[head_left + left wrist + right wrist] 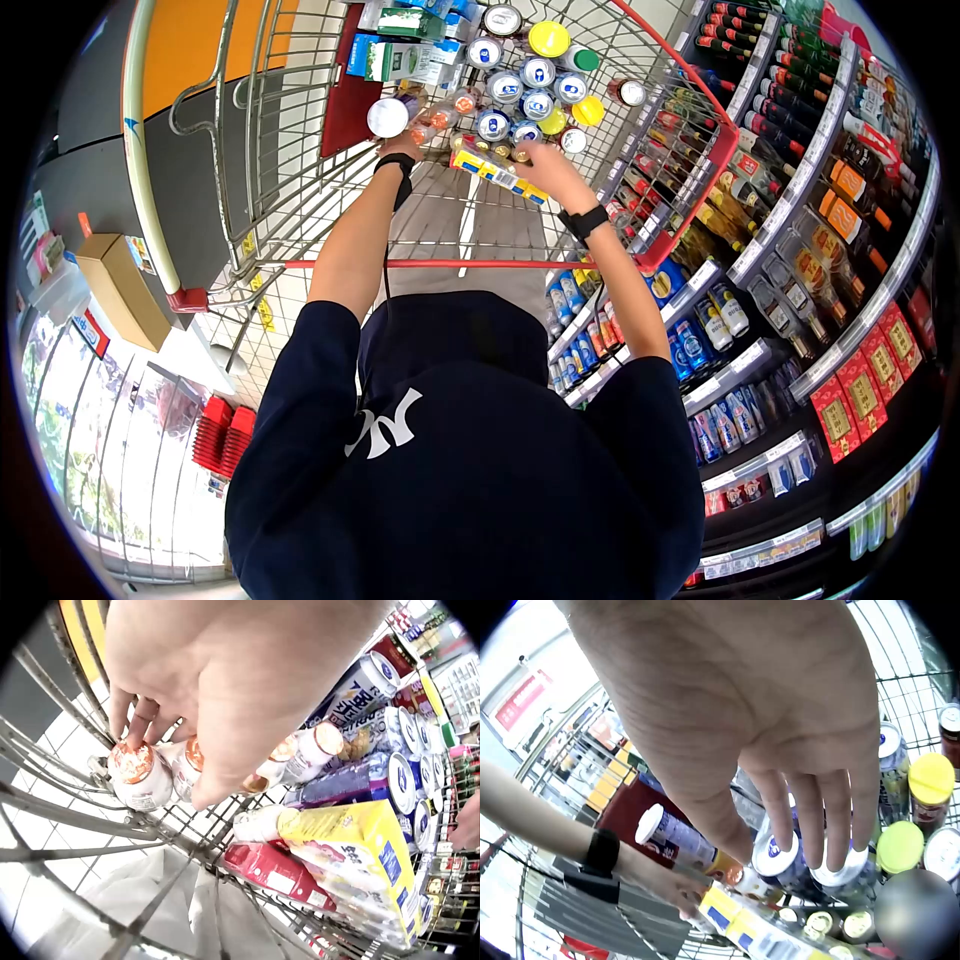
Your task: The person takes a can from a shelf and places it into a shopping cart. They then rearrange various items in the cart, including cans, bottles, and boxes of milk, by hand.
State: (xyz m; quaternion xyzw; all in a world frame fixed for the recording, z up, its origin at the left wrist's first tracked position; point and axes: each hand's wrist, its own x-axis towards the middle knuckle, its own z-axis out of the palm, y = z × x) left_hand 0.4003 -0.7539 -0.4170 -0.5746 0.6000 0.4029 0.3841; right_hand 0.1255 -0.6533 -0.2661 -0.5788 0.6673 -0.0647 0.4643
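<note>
My left hand (401, 146) is down at the left side of the shopping cart (445, 264). In the left wrist view its fingers and thumb are curled round a small white bottle (187, 766) with an orange foil top. Its fingertips also meet a similar bottle (140, 780) beside it. My right hand (552, 172) hangs over the cans (774, 853) with straight, spread fingers and nothing held. Below it, a yellow carton (497, 176) lies tilted at the cart's near side. A white-lidded canister (387, 118) stands near the left hand.
Blue-and-white boxes (400, 60) fill the cart's far left. Yellow-lidded containers (549, 40) stand among the cans, and a red packet (277, 875) lies beside the carton. Drink shelves (800, 200) line the right side. A cardboard box (122, 290) is at the left.
</note>
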